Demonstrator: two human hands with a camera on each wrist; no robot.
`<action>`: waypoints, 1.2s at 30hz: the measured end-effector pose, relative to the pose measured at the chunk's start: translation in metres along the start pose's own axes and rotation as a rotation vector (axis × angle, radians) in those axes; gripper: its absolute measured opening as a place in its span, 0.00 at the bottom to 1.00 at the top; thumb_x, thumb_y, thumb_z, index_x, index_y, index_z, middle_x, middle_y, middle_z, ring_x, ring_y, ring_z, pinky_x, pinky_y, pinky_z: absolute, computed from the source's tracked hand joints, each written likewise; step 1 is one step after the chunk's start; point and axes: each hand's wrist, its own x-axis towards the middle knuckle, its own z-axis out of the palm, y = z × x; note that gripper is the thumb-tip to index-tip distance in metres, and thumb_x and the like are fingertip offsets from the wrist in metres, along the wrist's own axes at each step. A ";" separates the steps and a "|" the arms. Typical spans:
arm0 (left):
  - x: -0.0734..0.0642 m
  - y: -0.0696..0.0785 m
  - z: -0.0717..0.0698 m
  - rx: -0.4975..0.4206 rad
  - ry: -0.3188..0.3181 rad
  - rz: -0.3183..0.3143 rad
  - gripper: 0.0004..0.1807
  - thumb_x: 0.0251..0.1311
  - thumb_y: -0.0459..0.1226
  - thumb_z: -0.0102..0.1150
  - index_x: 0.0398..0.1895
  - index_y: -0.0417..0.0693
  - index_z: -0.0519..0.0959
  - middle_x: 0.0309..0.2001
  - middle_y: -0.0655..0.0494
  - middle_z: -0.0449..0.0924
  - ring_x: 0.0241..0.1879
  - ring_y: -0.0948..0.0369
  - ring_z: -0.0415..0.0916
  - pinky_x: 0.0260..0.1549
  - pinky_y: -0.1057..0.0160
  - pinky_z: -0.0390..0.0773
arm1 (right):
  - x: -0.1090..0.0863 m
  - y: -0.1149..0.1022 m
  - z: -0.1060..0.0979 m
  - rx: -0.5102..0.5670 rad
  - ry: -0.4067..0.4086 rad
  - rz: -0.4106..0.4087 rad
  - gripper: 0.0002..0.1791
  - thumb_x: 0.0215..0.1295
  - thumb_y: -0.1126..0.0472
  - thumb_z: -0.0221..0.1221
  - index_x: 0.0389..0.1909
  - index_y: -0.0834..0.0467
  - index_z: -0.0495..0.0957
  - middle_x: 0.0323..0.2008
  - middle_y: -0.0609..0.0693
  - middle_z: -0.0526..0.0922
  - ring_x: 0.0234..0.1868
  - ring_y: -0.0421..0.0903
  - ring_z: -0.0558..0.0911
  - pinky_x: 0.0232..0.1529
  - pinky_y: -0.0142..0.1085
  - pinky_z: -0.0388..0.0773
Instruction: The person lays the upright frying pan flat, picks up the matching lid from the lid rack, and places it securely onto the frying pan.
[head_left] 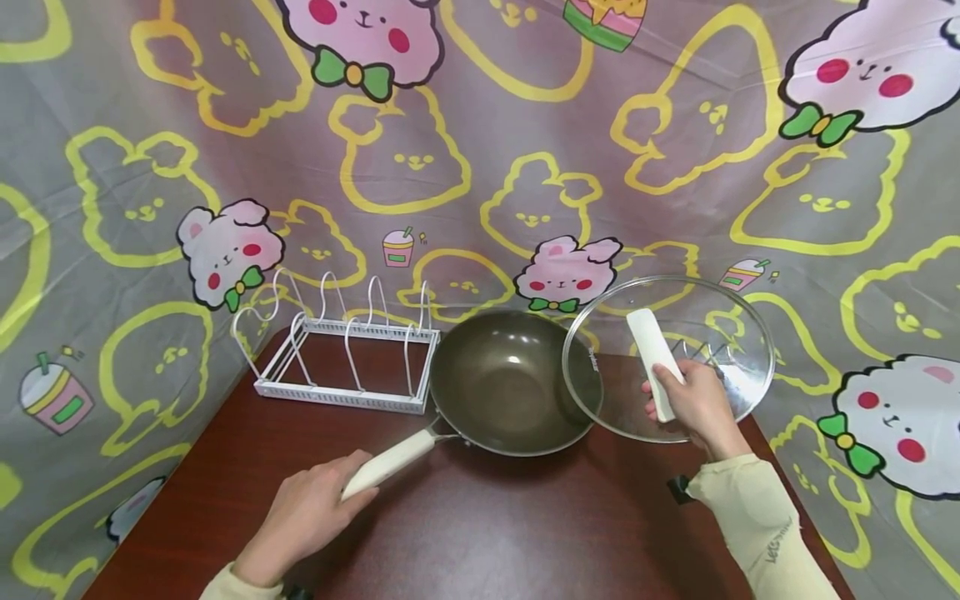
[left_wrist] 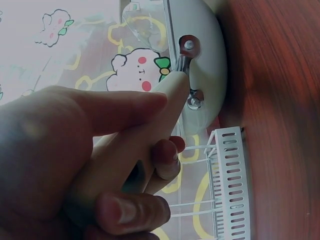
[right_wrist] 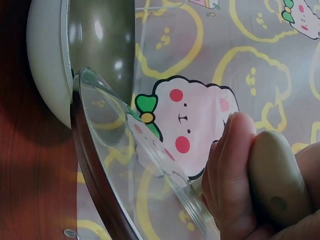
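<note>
In the head view, a dark-coated wok point(head_left: 510, 383) with a pale outside and a cream handle point(head_left: 393, 460) is at the middle of the table. My left hand point(head_left: 318, 504) grips that handle, thumb along its upper side in the left wrist view and fingers curled beneath. At the right, my right hand point(head_left: 697, 404) holds a round glass lid point(head_left: 720, 317) by its long cream handle point(head_left: 651, 354). The lid is tilted, and its left edge overlaps the wok's right side in the head view. Seen from the right wrist, the lid's rim point(right_wrist: 95, 170) comes right at the wok's edge.
Left of the wok stands a white rack point(head_left: 345, 400) with upright wire dividers. Thin metal loops point(head_left: 701, 354) show through the lid at the back right. A patterned cloth point(head_left: 480, 108) hangs behind and beside the dark red-brown wooden table point(head_left: 480, 533).
</note>
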 end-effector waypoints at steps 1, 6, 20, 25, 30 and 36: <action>0.000 0.000 0.000 0.000 0.000 0.001 0.16 0.59 0.46 0.73 0.49 0.64 0.81 0.23 0.68 0.72 0.22 0.66 0.67 0.21 0.60 0.66 | 0.000 0.000 0.000 -0.001 -0.001 0.005 0.28 0.83 0.55 0.46 0.65 0.78 0.62 0.26 0.40 0.85 0.19 0.40 0.84 0.24 0.43 0.84; 0.001 0.000 0.000 0.000 -0.002 -0.002 0.16 0.59 0.46 0.73 0.49 0.64 0.81 0.24 0.67 0.73 0.22 0.65 0.67 0.21 0.59 0.66 | 0.002 0.000 0.001 -0.004 -0.001 0.013 0.28 0.83 0.55 0.46 0.65 0.77 0.63 0.26 0.40 0.84 0.20 0.40 0.84 0.25 0.44 0.84; 0.002 -0.001 -0.001 0.004 -0.005 0.000 0.16 0.59 0.47 0.73 0.49 0.63 0.81 0.24 0.68 0.73 0.22 0.66 0.67 0.21 0.59 0.66 | 0.004 -0.004 0.006 -0.008 -0.027 0.033 0.28 0.83 0.54 0.45 0.66 0.75 0.61 0.27 0.42 0.85 0.19 0.41 0.84 0.22 0.45 0.82; 0.002 0.000 -0.001 0.003 -0.006 -0.001 0.16 0.59 0.46 0.72 0.49 0.63 0.81 0.24 0.67 0.73 0.22 0.65 0.67 0.21 0.59 0.66 | 0.005 -0.006 0.007 -0.007 -0.030 0.033 0.28 0.83 0.54 0.45 0.66 0.75 0.61 0.27 0.41 0.84 0.19 0.40 0.84 0.22 0.45 0.82; 0.001 -0.001 -0.001 0.002 -0.003 -0.006 0.15 0.59 0.47 0.72 0.48 0.63 0.81 0.24 0.67 0.72 0.22 0.65 0.67 0.21 0.59 0.66 | 0.005 -0.006 0.008 0.008 -0.035 0.034 0.28 0.83 0.54 0.45 0.67 0.76 0.61 0.27 0.42 0.84 0.19 0.40 0.83 0.21 0.43 0.81; 0.001 -0.002 0.000 0.001 -0.004 0.001 0.16 0.59 0.46 0.73 0.49 0.63 0.81 0.24 0.67 0.72 0.22 0.65 0.67 0.21 0.59 0.66 | 0.007 -0.004 0.010 0.043 -0.044 0.047 0.27 0.83 0.55 0.45 0.65 0.76 0.61 0.26 0.41 0.84 0.18 0.39 0.82 0.22 0.45 0.83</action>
